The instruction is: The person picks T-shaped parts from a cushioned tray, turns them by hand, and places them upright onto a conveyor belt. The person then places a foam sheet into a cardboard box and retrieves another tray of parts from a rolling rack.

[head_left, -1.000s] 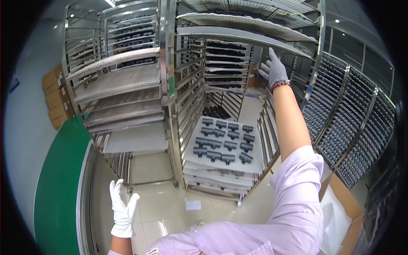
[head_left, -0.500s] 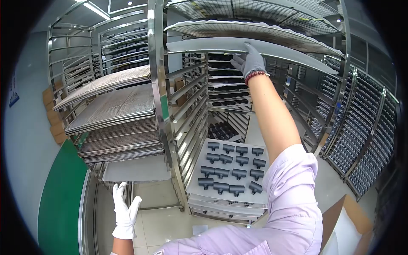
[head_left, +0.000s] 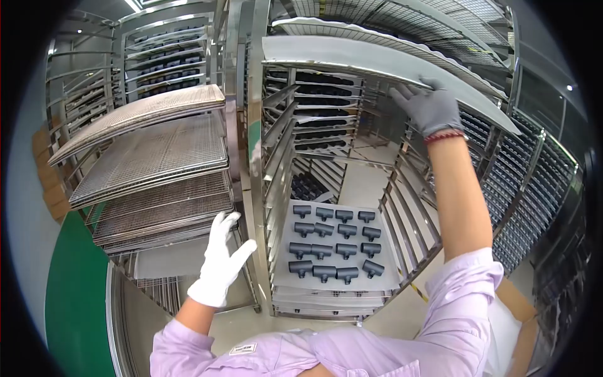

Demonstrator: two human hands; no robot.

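Note:
My right hand [head_left: 433, 108], in a grey glove with a red bead bracelet at the wrist, is raised at the front edge of a white-lined tray [head_left: 352, 53] high in the middle rack. Its fingers are apart; whether they touch the tray is unclear. My left hand [head_left: 223, 261], in a white glove, hangs with fingers spread in front of the rack posts, holding nothing. Lower in the middle rack, a white sheet [head_left: 342, 237] carries rows of dark grey T-shaped pipe fittings [head_left: 347, 250], with more lined trays stacked beneath.
Wire mesh trays [head_left: 151, 151] fill the left rack. A green surface [head_left: 75, 283] lies at the lower left, with cardboard boxes [head_left: 50, 182] behind. Racks of dark parts [head_left: 534, 182] stand at right, above an open carton [head_left: 518, 301]. Metal rack posts [head_left: 254, 157] stand between the trays.
My left hand has risen and moved right towards the rack posts. My right hand first moved left to the tray's edge, then back right along it. The camera view has shifted.

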